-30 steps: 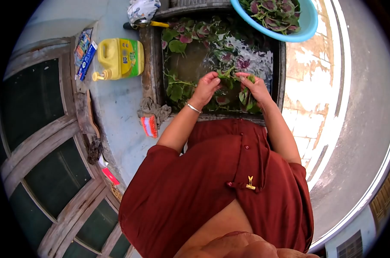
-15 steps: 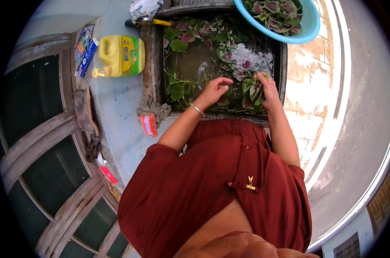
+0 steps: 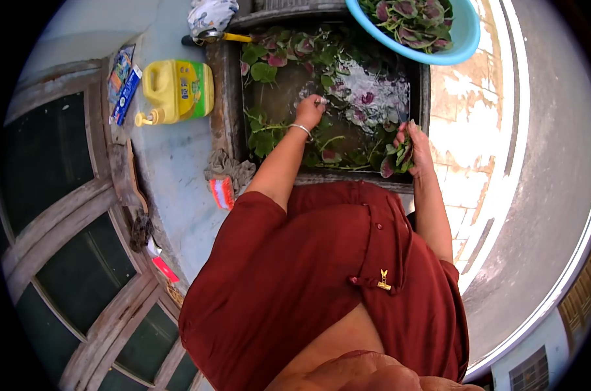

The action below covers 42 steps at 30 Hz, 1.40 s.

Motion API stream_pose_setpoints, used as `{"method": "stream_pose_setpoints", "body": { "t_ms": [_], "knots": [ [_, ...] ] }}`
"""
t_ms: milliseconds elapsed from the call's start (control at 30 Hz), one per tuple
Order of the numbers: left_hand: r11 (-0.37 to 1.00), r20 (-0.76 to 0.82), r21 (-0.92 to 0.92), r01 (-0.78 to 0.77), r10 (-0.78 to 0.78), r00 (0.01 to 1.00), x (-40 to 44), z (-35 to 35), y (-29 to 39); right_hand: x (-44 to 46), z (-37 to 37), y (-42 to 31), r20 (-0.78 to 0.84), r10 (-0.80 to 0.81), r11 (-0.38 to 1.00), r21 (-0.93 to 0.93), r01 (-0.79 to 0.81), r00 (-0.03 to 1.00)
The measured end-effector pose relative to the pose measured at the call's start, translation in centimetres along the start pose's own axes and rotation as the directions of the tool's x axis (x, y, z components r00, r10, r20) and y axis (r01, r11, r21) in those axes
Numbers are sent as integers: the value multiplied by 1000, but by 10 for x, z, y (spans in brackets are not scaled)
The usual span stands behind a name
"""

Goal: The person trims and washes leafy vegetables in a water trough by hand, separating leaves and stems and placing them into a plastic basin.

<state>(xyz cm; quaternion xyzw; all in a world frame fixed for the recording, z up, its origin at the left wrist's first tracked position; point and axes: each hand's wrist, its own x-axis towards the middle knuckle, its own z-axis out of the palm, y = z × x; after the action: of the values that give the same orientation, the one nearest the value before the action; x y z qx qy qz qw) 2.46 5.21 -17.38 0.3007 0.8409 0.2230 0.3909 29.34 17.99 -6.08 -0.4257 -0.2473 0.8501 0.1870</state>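
Observation:
A dark-rimmed sink (image 3: 426, 98) in front of me holds water with green and purple amaranth leaves (image 3: 276, 58) floating in it. My left hand (image 3: 310, 112), a silver bangle at its wrist, is over the water left of the middle. Its fingers are closed together, and whatever is between them is too small to make out. At the sink's right edge, my right hand (image 3: 420, 151) grips a bunch of amaranth leaves (image 3: 397, 159). White glare and ripples cover the water beyond that bunch.
A blue basin (image 3: 466, 45) of leaves stands at the far right corner. To the left are a yellow jug (image 3: 178, 91), a blue box (image 3: 127, 94), a grey rag (image 3: 230, 171), an orange-edged brush (image 3: 221, 193) and a yellow-handled tool (image 3: 235, 38).
My left hand has moved left and farther out over the water, its fingers closing. The right hand has drawn the leaf bunch nearer to me and to the right edge.

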Motion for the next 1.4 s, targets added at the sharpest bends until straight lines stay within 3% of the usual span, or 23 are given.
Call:
{"method": "stream_pose_setpoints", "body": {
  "t_ms": [33,67,133,167,200,267,300,467,533,600,667,700,800,867,933,967,1000,1033,1067,1200,1267,1333,1400],
  "knots": [
    [1000,1,3,-1,1,1000,-1,-2,0,1,-2,0,72,3,1000,13,-4,997],
    [944,53,-320,84,-71,996,-4,-3,-1,4,-3,2,71,2,1000,18,-4,997],
    [527,208,-811,256,-149,967,-16,-12,5,9,-1,6,88,17,995,-95,-9,996],
    [374,274,-882,287,-90,958,-23,-20,7,10,1,6,139,64,992,-114,-48,988],
    [378,272,-880,286,-93,958,-32,-25,9,10,8,5,142,65,993,-110,-49,988],
    [-67,289,-951,303,166,943,-47,-29,11,11,26,7,111,133,951,-295,-95,985],
    [-148,288,-934,325,223,931,-52,-29,12,13,31,9,124,150,928,-359,-97,981],
    [-264,252,-898,353,349,902,-74,-23,27,20,61,25,230,176,898,-435,-61,957],
    [-246,274,-890,385,387,880,-77,-18,31,15,79,28,257,-93,874,-442,203,962],
    [-220,284,-891,398,415,865,-80,-9,34,8,89,25,370,-255,722,-542,430,893],
    [-166,355,-863,478,473,806,-87,2,40,12,83,32,518,-395,431,-625,651,759],
    [-84,427,-863,498,404,809,-94,3,50,14,76,37,513,-398,428,-630,649,761],
    [24,499,-843,537,408,765,-98,16,49,15,49,42,432,-359,472,-681,560,827],
    [92,545,-831,549,334,769,-101,15,61,10,31,36,106,-212,740,-632,231,971],
    [591,478,-729,346,78,875,-97,18,67,4,21,24,20,-328,879,-359,313,944],
    [729,425,-648,219,108,899,-82,35,50,3,12,16,-62,-301,930,-242,278,952],
    [729,428,-648,222,107,897,-78,38,52,1,5,8,-141,-262,962,-117,247,955],
    [885,201,-449,-124,235,951,-74,40,55,-5,4,-3,-151,-242,969,-84,231,958],
    [899,14,-135,-417,423,906,-69,42,58,-5,-5,-5,-188,-263,965,-58,257,946],
    [811,-90,62,-581,584,806,-48,55,79,-5,-30,-17,-224,-221,972,-132,195,949],
    [862,-9,60,-503,504,864,-40,59,79,-2,-34,-15,-243,-220,969,-165,183,945],
    [944,223,200,-262,216,951,-33,54,83,-6,-14,-18,-245,-250,961,-183,209,937],
    [922,199,200,-332,293,935,-25,56,63,-5,-17,-16,-214,-213,971,-159,181,953]
  ]
}}
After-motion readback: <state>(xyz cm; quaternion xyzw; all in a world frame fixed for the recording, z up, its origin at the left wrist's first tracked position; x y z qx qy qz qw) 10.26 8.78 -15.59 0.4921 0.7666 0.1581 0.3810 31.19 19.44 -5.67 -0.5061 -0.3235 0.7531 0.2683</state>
